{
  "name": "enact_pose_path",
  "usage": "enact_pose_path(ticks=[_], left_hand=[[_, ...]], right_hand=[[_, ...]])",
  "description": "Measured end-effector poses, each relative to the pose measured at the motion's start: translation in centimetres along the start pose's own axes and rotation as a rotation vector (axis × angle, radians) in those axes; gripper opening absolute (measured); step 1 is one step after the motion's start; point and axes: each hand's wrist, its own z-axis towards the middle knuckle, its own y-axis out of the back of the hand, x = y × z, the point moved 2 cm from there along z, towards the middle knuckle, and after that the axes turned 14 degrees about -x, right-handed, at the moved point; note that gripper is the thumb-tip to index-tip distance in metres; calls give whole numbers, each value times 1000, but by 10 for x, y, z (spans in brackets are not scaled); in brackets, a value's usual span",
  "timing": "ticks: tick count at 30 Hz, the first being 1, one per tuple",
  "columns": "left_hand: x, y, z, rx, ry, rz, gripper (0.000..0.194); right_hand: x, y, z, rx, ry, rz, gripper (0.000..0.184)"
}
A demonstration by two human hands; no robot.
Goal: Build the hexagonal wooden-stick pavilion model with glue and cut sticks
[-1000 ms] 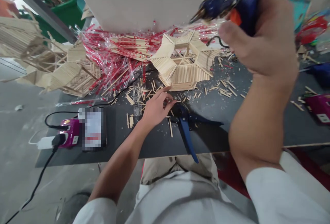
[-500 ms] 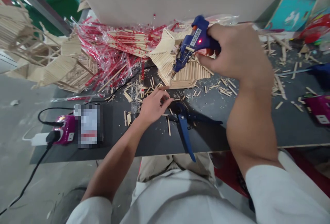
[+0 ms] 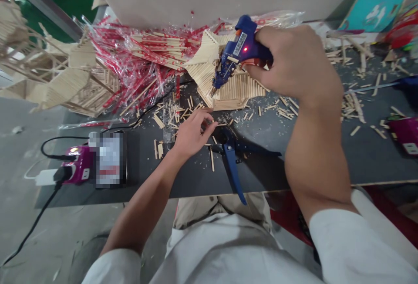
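Note:
My right hand (image 3: 290, 64) is wrapped round a blue hot glue gun (image 3: 237, 51), its red light on. The gun's nozzle points down at the near left rim of a star-shaped structure of thin wooden sticks (image 3: 230, 96), touching or almost touching it. Just in front of that rim, my left hand (image 3: 194, 131) has bent fingers, the index fingertip close against the structure's base. A short wooden stick (image 3: 222, 123) pokes out at the left thumb tip, seemingly pinched there. Blue-handled cutters (image 3: 231, 157) lie beside this hand.
Red-and-clear wrapped sticks (image 3: 140, 53) are heaped behind, with another stick structure (image 3: 72, 83) at left. Cut stick pieces litter the dark table (image 3: 261, 175). A phone (image 3: 109, 160) and a purple power adapter (image 3: 76, 164) sit at left; a turquoise box (image 3: 375, 7) stands back right.
My right hand has brought the glue gun down and left from above the table to the structure's rim. My left hand has stayed by the base. The view has shifted slightly.

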Motion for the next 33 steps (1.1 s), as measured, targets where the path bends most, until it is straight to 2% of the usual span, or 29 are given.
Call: enact_pose_path(ticks=[3,6,33], left_hand=[[0,0,-1,18,7,22,16],[0,-1,-1,7,7,38,16],[-4,-4,-5,19,-35,21,15]], right_hand=[[3,2,-1,25,51,-75,19],[3,2,-1,28,62,-106,16],[-3,2,-3,23,63,-110,18]])
